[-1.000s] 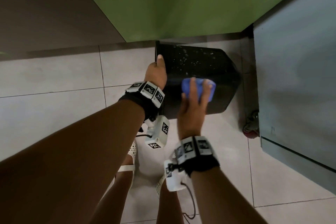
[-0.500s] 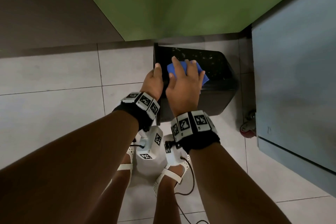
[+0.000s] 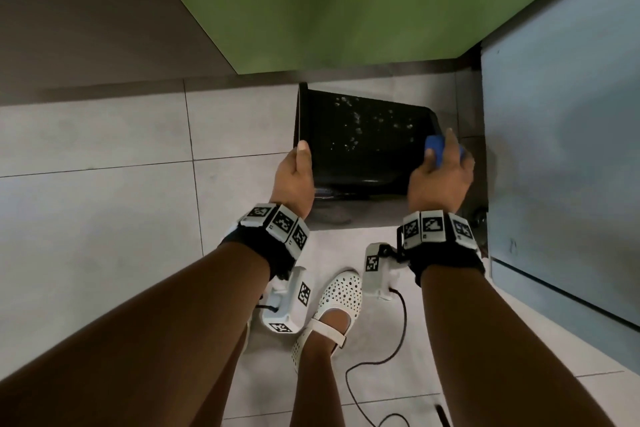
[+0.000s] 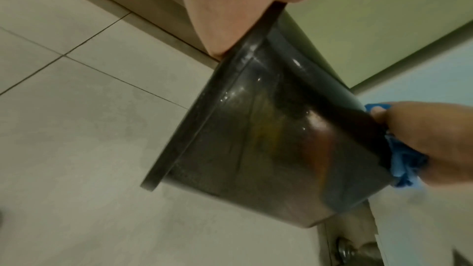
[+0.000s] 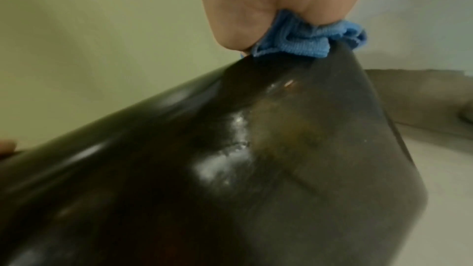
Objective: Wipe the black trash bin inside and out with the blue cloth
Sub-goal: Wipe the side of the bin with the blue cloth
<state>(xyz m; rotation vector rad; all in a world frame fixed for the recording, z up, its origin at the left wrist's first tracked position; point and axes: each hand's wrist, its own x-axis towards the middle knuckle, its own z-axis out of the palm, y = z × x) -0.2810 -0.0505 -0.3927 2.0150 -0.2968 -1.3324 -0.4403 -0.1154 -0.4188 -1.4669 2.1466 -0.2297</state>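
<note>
black trash bin (image 3: 360, 146) held off the floor tiles (image 3: 104, 201), tipped on its side in the centre of the head view, rim to the left of frame, base to the right. left hand (image 3: 294, 177) grips the rim, thumb on the outer wall; the other fingers are hidden. right hand (image 3: 440, 173) at the base end, fingers curled round a bunched blue cloth (image 3: 436, 149) and pressing it against the bin's bottom corner — the right wrist view shows cloth touching plastic there. pale specks dot the upward wall; wet sheen on the near wall in the wrist views.

step in hand, by my reading: outside wipe, working the base. next move calls for a firm rim grip while the cloth drags back along the speckled wall — inside looks yet to do, though the opening faces away and can't be checked.
</note>
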